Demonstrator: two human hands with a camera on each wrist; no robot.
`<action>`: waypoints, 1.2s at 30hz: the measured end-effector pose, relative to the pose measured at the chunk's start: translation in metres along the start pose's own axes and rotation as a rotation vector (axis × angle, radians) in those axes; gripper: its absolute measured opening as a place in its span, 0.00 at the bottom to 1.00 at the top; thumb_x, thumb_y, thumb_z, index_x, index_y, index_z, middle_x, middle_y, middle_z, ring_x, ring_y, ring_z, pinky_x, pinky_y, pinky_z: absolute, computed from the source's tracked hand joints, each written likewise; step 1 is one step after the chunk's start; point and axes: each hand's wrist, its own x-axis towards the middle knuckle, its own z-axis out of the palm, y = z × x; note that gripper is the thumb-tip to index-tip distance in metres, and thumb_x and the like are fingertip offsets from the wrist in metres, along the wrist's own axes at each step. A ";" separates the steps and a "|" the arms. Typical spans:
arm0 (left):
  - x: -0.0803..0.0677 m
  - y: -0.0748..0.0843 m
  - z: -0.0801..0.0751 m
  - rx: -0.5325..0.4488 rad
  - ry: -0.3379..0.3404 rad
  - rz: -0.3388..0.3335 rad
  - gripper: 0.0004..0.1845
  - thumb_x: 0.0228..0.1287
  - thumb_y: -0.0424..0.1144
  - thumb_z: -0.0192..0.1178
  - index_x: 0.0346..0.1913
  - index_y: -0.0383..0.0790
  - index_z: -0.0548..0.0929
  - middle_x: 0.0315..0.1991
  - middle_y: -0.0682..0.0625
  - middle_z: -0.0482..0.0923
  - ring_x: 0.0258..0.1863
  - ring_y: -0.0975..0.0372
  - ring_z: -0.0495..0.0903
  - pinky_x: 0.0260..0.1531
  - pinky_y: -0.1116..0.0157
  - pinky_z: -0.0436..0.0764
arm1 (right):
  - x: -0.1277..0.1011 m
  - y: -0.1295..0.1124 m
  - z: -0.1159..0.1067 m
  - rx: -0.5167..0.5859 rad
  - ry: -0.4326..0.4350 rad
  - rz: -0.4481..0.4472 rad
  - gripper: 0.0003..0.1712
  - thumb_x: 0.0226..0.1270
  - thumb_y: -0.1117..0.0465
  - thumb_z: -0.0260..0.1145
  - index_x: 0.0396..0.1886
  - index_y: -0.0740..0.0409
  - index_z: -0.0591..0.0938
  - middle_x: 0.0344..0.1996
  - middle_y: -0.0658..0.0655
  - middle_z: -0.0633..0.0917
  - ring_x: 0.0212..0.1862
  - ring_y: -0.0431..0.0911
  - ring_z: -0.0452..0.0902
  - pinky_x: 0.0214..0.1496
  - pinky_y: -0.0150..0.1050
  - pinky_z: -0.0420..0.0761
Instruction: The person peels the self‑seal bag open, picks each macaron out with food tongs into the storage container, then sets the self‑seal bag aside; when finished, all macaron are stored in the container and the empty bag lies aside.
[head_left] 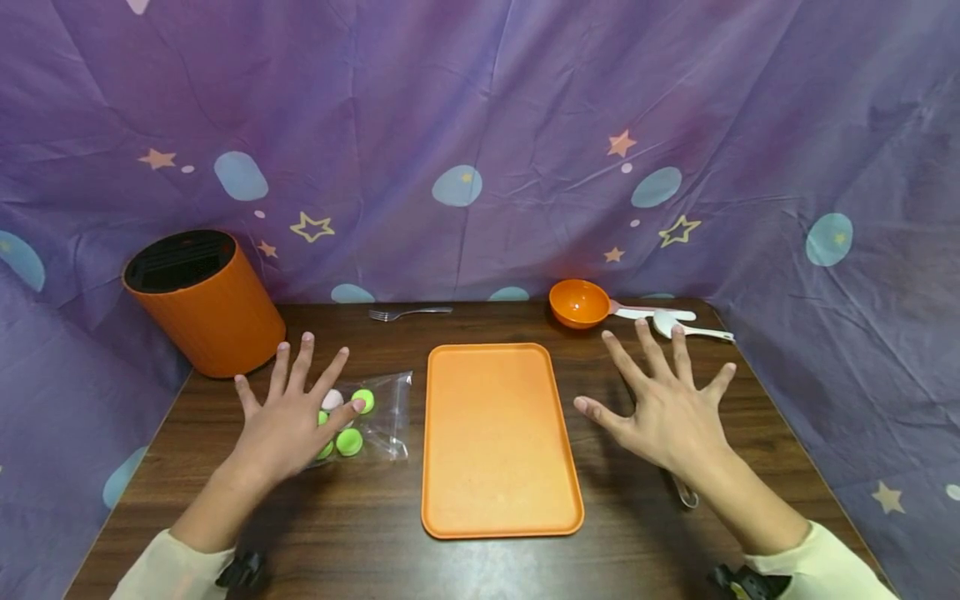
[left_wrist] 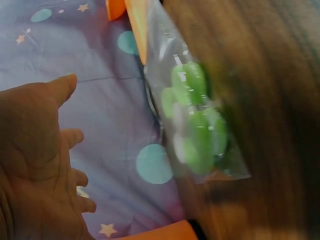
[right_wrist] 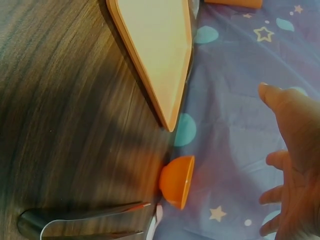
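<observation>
A: Hand state? Both seen spread flat. Left hand (head_left: 288, 421) is hovered over the clear bag of green and pink balls (head_left: 358, 414), nothing gripped; contact can't be told. Right hand (head_left: 667, 408) is held splayed above the table (head_left: 360, 533), empty.

B: Bag location?

A: Just left of the orange tray (head_left: 498, 437), near the orange canister (head_left: 206, 304). Bag is best pinched by its slack plastic, not the balls. Metal tongs (right_wrist: 85, 220) lie under the right wrist.

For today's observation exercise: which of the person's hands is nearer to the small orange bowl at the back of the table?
Right. The right hand is spread just in front of the orange bowl, slightly to its right. The left hand is across the orange tray, over the bag of green pieces.
</observation>
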 end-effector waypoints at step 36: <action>-0.005 -0.027 0.052 -0.080 -0.127 0.175 0.35 0.90 0.56 0.49 0.90 0.49 0.60 0.92 0.36 0.44 0.90 0.32 0.44 0.78 0.18 0.49 | 0.044 -0.029 0.035 0.059 0.000 -0.202 0.50 0.76 0.24 0.62 0.91 0.30 0.59 0.93 0.56 0.54 0.92 0.66 0.45 0.75 0.94 0.46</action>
